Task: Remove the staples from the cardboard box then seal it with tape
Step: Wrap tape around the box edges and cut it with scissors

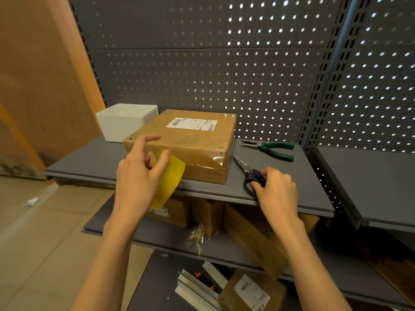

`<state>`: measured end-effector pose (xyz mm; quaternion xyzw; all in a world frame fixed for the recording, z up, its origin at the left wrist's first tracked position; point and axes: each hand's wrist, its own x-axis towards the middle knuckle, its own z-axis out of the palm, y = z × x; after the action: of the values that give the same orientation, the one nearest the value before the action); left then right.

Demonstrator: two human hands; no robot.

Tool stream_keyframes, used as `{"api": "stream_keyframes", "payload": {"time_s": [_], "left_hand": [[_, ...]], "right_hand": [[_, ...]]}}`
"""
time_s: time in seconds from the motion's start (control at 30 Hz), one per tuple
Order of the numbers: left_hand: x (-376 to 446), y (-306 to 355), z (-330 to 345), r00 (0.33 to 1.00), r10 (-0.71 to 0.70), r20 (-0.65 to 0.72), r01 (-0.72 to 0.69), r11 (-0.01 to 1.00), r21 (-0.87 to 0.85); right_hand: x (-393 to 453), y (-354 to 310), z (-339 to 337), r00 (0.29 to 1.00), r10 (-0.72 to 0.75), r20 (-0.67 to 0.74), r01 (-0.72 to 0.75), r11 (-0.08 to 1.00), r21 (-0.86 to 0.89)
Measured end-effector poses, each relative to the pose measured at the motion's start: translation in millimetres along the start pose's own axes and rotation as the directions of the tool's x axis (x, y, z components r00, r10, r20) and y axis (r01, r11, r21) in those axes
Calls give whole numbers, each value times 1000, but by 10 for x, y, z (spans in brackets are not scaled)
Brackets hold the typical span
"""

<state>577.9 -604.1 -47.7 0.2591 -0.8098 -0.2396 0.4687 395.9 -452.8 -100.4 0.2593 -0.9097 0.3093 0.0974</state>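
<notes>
A flat cardboard box [190, 140] with a white shipping label lies on the grey shelf [89, 162]. Clear tape covers its front right corner. My left hand [137, 176] holds a yellow tape roll [170, 180] in front of the box's front left corner, thumb on the roll and index finger stretched toward the box. My right hand [276, 189] grips the dark blue handles of scissors [247, 173] lying on the shelf right of the box, blades pointing at the box.
Green-handled pliers [271, 149] lie at the back right of the shelf. A white bin [125, 122] stands behind the box on the left. Perforated grey panels back the shelf. Lower shelves hold cardboard boxes [253, 241] and white strips [197, 288].
</notes>
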Motion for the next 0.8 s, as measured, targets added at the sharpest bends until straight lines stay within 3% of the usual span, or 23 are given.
{"api": "stream_keyframes", "payload": {"time_s": [0.17,0.33,0.6,0.8], "left_hand": [[44,-2,-19,998,50,-29,-48,996,71],[111,-40,-110,987,154,-46,-136,953,272],[260,-250,-452,971,236,37,-230,881,414],[528,-645,-688,963,250,96,-264,823,503]], "right_hand": [[30,5,-36,996,-83,42,85,995,-50],[94,-31,-153,979,-202,-42,202,979,10],[136,-476,-267,929,-345,-132,364,919,155],[149,-826,-222,909,-359,-213,400,896,193]]}}
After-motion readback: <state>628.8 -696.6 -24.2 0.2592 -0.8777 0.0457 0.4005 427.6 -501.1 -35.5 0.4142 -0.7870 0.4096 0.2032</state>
